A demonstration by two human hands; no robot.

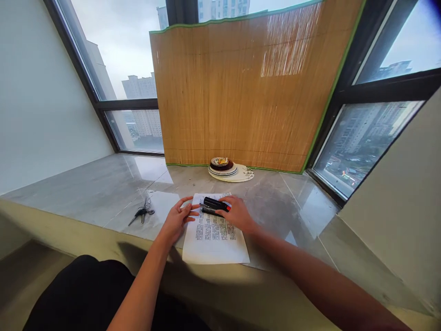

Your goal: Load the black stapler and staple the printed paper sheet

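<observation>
A black stapler (215, 204) with a red patch at its back end lies across the upper part of a printed sheet of paper (217, 250). My right hand (238, 214) grips the stapler's back end from the right, thumb and fingers closed round it. Its jaws are apart at the left end. My left hand (179, 217) is just left of it at the paper's left edge, fingers spread and pointing toward the stapler's front. I cannot tell whether a fingertip touches it. Whether more than one sheet lies there is also unclear.
Scissors (142, 212) lie on the grey tiled ledge (113, 188) to the left. A stack of plates (223, 173) stands at the back on an oval white board (245, 174), before a bamboo blind (234, 101). The ledge's front edge runs just below the paper.
</observation>
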